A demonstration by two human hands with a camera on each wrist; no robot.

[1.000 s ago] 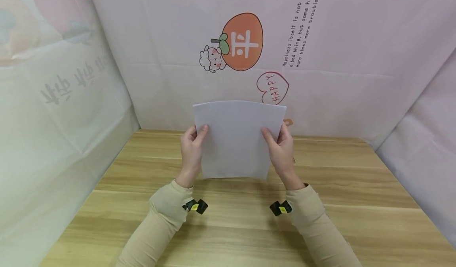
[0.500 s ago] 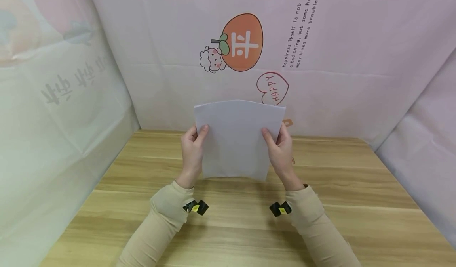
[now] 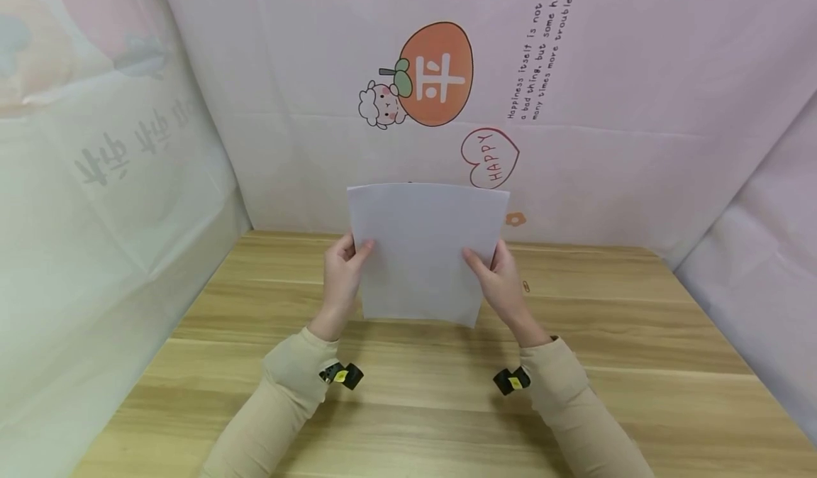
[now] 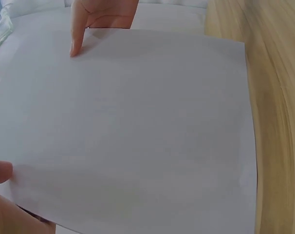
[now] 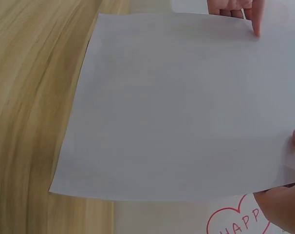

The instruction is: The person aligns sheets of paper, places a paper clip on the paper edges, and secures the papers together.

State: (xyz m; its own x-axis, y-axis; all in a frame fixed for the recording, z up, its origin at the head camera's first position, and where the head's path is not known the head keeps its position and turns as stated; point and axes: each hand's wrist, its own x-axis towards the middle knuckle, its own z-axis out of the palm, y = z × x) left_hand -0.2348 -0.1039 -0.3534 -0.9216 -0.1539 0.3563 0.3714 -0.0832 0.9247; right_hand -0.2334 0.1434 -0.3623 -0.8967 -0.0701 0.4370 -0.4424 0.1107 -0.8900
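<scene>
Blank white paper stands nearly upright above the table in the head view; whether it is one sheet or a thin stack I cannot tell. My left hand grips its left edge, thumb on the near face and fingers behind. On the opposite edge my right hand pinches it the same way. The paper fills most of the left wrist view, and the right wrist view shows its plain face too. Fingers behind the paper are mostly hidden.
A small reddish paper clip lies on the wooden table, right of my right hand. A printed white cloth hangs behind the table, and more pale cloth encloses the sides.
Both hands have moved slightly down along the paper's side edges. The paper's top edge has become flatter. The paper clip, partly hidden before, now shows fully beside the right hand.
</scene>
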